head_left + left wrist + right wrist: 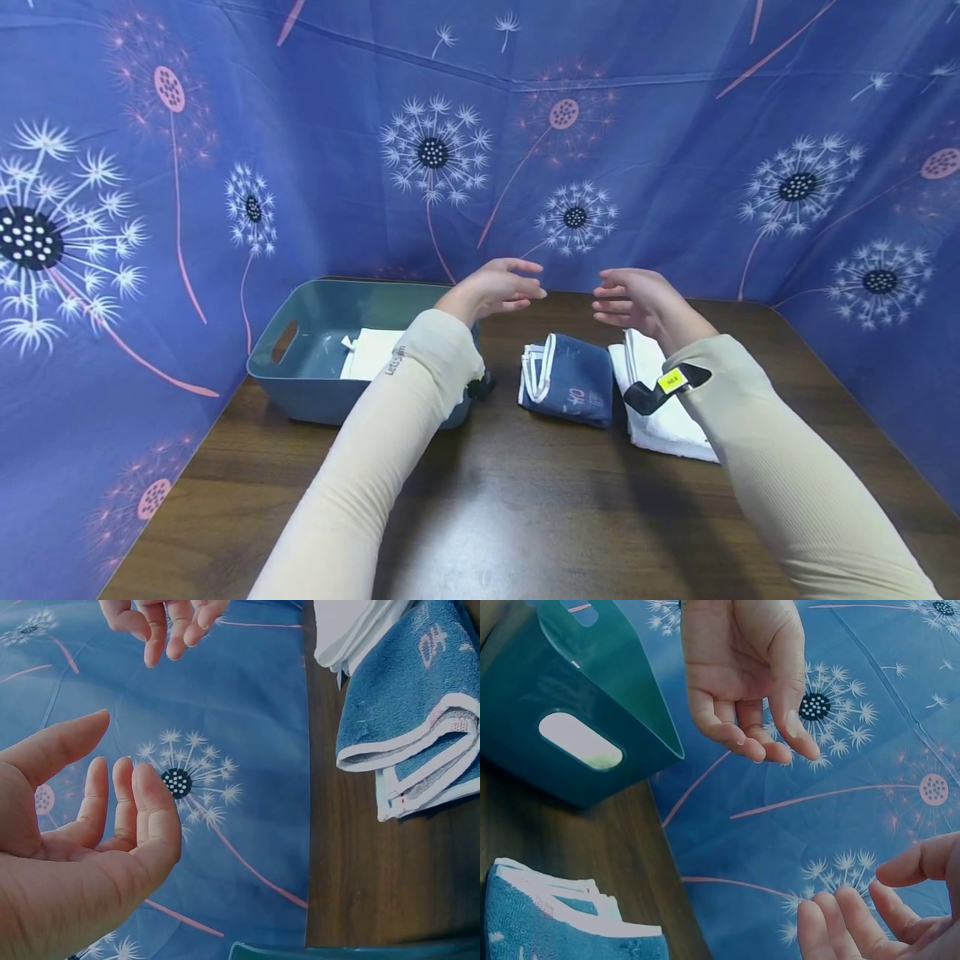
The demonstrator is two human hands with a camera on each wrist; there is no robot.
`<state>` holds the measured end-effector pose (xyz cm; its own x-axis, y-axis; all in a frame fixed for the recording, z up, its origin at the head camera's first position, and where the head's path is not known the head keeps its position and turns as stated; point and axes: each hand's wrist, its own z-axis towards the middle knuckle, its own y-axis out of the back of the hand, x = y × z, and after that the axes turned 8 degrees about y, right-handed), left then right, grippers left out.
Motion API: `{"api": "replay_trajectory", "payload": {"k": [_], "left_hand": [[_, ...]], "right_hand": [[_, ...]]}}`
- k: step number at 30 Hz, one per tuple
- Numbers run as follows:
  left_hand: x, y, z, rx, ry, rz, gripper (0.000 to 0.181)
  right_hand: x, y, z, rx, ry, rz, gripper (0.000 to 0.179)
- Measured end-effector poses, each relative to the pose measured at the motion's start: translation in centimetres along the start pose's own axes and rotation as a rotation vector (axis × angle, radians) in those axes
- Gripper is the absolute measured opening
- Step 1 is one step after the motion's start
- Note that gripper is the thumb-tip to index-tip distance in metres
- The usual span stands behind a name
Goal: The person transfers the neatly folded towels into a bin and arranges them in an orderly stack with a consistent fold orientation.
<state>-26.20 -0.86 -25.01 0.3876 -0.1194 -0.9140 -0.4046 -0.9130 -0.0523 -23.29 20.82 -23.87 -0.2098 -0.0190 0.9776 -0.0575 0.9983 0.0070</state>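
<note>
Both hands hover above the far part of the table, palms turned toward each other with a gap between them. My left hand (498,287) holds nothing, its fingers loosely bent near the right end of a teal plastic basket (300,392). Across from it, my right hand (633,302) is likewise bare, above a folded white towel (667,425). A folded blue towel (566,379) with white edging lies between the basket and the white towel, below the gap between the hands. Inside the basket rests a white cloth (371,350), partly hidden by the left sleeve.
The brown wooden table (480,517) reaches back to a blue curtain (480,108) with dandelion prints, which also hangs along both sides. The basket's end wall has an oval handle hole. A black strap with a yellow label (672,381) is on the right wrist.
</note>
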Motion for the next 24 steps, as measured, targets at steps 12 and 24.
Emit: {"api": "replay_trajectory", "payload": {"k": [12, 24], "left_hand": [[0.7, -0.8, 0.5, -0.006, 0.027, 0.010, 0.049], [1.5, -1.5, 0.7, 0.009, 0.038, 0.013, 0.048]], "right_hand": [[-0.7, 0.7, 0.0, -0.030, -0.018, 0.010, 0.049], [-1.4, 1.2, -0.2, -0.041, -0.021, 0.013, 0.044]]}}
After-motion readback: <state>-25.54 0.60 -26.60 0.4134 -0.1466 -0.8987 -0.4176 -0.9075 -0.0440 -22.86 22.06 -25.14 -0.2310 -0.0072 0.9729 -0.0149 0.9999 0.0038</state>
